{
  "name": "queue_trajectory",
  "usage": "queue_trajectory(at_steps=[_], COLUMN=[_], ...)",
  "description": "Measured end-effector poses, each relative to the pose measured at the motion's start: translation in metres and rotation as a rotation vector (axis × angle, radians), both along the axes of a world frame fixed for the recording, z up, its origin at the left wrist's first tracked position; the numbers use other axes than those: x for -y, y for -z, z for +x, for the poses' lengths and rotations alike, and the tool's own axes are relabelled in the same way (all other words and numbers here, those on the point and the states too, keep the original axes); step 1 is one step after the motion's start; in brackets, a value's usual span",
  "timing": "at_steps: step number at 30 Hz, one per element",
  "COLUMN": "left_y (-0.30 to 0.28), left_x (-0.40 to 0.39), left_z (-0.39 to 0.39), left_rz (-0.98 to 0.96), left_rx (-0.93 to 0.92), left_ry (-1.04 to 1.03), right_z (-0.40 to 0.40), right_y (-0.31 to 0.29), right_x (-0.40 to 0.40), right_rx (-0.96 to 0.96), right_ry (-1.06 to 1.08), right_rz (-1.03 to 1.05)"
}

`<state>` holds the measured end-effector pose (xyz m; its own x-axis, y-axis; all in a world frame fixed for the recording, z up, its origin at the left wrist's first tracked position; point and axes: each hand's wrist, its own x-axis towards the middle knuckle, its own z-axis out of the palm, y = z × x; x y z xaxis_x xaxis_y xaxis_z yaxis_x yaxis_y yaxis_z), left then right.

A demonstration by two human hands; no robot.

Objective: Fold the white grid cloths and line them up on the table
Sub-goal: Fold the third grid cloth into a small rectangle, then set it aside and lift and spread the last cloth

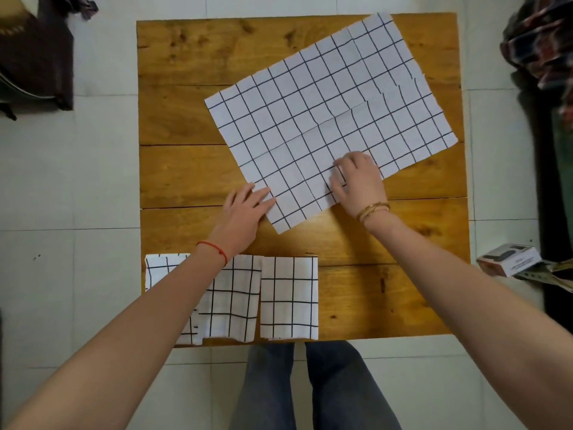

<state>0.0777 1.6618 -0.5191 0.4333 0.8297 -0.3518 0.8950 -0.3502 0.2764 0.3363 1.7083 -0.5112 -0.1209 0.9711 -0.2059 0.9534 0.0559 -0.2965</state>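
toward 1 o'clock on the tabletop [186, 169], spread cloth [325, 113] lies askew; left hand [245, 209] flat, right hand [359, 181] pinching its near edge to start a fold; folded cloths [288, 299] line 6 o'clock.

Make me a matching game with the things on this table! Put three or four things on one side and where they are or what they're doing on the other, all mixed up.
Things
1. unfolded grid cloth
2. folded grid cloths
3. left hand
4. right hand

Places or states
A. lined up along the near edge of the wooden table
B. fingers curled, pinching the cloth's near edge
C. spread flat, lying at an angle
D. fingers straight, resting on the cloth's near left corner

Pairs: 1-C, 2-A, 3-D, 4-B
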Motion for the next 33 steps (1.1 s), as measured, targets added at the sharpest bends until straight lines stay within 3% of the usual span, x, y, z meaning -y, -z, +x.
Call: queue_trajectory(at_steps=[5, 10, 17, 26, 30, 33], left_y=[0.002, 0.004, 0.001, -0.007, -0.033, -0.061], left_x=[0.013, 0.018, 0.0, -0.017, -0.03, -0.038], left_z=[0.03, 0.05, 0.041, 0.038, 0.047, 0.056], left_rz=[0.012, 0.033, 0.047, 0.058, 0.075, 0.059], left_rx=[0.024, 0.015, 0.065, 0.138, 0.283, 0.354], left_ry=[0.09, 0.187, 0.129, -0.002, -0.134, -0.184], right_z=[-0.024, -0.023, -0.005, 0.02, 0.032, 0.035], right_y=[0.003, 0.016, 0.025, -0.005, -0.03, -0.051], right_x=[0.043, 0.079, 0.082, 0.061, 0.049, 0.042], right_rx=[-0.132, -0.035, -0.016, -0.598, -0.647, -0.54], right_ry=[-0.148, -0.169, -0.186, 0.305, 0.328, 0.226], right_rz=[-0.12, -0.197, -0.15, -0.204, -0.138, -0.068])
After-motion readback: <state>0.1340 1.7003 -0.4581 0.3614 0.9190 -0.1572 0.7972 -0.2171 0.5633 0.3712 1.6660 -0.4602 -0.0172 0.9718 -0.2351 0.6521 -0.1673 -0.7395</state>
